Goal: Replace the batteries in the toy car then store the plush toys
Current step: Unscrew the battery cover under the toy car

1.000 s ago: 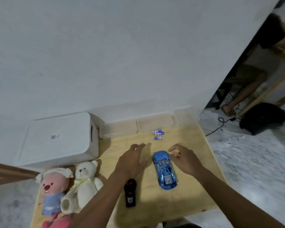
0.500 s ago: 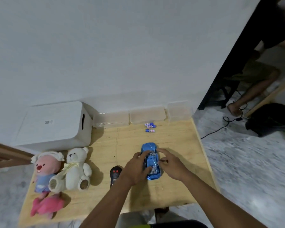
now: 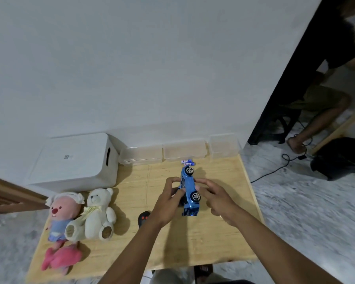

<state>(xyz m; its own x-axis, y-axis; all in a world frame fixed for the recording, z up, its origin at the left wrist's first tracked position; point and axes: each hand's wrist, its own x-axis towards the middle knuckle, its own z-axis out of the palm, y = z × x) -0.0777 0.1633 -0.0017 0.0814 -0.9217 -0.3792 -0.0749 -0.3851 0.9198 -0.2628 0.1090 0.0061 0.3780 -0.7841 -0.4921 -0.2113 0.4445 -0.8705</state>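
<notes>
Since half a second ago: toy car (image 3: 190, 188) is rolled from wheels-down onto its side and lifted a little off the table (image 3: 213, 238); both wheels on the showing side face right.

- Left hand (image 3: 168, 203) grips the car's roof side, fingers curled round the body.
- Right hand (image 3: 215, 198) meets the wheel side, thumb and fingertips curled onto the chassis. The car is held between the two hands.
- Step in hand, as I judge it: exposing the underside to reach the battery cover. The cover itself is not visible from this angle.
- Next move likely calls for finishing the roll to belly-up, one hand steadying while the other works the cover.
- Fresh batteries (image 3: 187, 161) lie just beyond the car's nose, near the clear containers (image 3: 184, 152) along the wall.
- Remote (image 3: 144, 218) sits just beside the left wrist, so an elbow could nudge it.
- Plush toys wait at the left: white bear (image 3: 98, 212), pink plush (image 3: 62, 210), white box (image 3: 76, 160) behind them.
- Bare wood lies right of the hands; the table's right edge is near.
</notes>
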